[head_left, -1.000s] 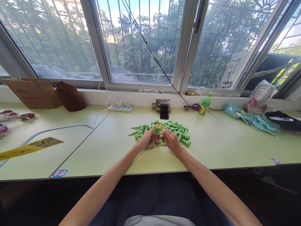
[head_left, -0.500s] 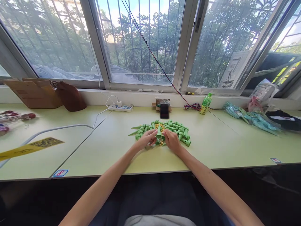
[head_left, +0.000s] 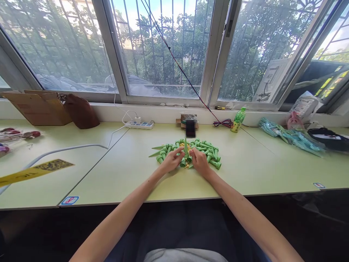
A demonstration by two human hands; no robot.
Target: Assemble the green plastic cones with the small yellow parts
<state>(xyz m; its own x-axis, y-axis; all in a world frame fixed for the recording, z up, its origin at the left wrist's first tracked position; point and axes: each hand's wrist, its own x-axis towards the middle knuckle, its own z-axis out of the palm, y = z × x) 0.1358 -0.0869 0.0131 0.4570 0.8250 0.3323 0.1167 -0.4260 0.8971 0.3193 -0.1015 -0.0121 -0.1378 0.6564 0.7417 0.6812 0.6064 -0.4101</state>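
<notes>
A heap of green plastic spikes (head_left: 203, 148) lies on the pale green table (head_left: 122, 171), with small yellow parts (head_left: 186, 146) in its middle. My left hand (head_left: 171, 160) and my right hand (head_left: 200, 161) meet at the front of the heap. Between their fingertips stands one green spike (head_left: 185, 150), tip pointing up, its wide end down by my fingers. Both hands pinch this spike near its base. Other spikes lie flat around both hands.
A black phone (head_left: 190, 128) stands just behind the heap. A green bottle (head_left: 238, 120) is to the right, a white power strip (head_left: 139, 125) to the left. Teal bags (head_left: 289, 137) lie far right, a cardboard box (head_left: 38, 106) and brown pouch (head_left: 80, 111) far left.
The spike held between my hands has turned from lying with its open end toward me to standing upright, tip up. My hands stayed at the front of the heap.
</notes>
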